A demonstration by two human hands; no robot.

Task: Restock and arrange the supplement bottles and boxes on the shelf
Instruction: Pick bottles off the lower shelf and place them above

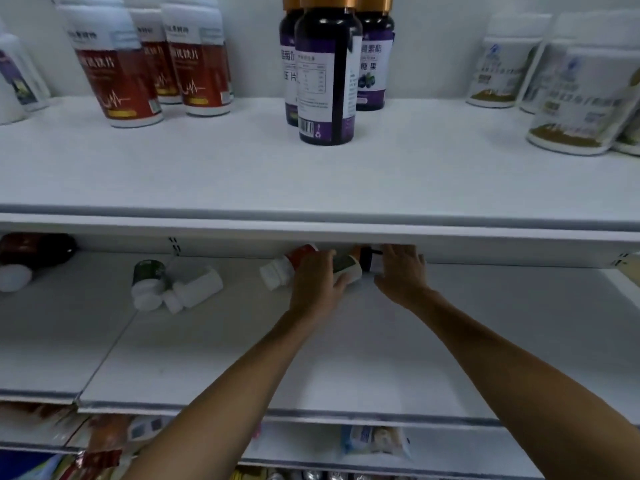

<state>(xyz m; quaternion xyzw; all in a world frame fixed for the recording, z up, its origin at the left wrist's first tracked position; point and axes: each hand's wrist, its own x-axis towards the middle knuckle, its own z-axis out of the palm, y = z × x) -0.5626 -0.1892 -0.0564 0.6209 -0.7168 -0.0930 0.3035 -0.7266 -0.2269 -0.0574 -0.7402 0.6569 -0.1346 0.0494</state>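
Both my arms reach deep into the lower shelf (242,358). My left hand (317,282) grips a lying white bottle with a dark green label (348,266). Just left of it lies a white bottle with a red label (282,268). My right hand (401,271) is on a dark bottle with a white label (370,259) at the back, partly hidden under the upper shelf edge; its fingers seem curled round it. On the upper shelf (242,174) stand red-labelled bottles (121,71), dark purple bottles with gold caps (327,74) and white jars (575,98).
More bottles lie tipped on the lower shelf: a green-labelled one (147,277), a plain white one (195,289), and a dark brown one (34,249) at far left. Packets (375,441) and boxes fill the shelf below.
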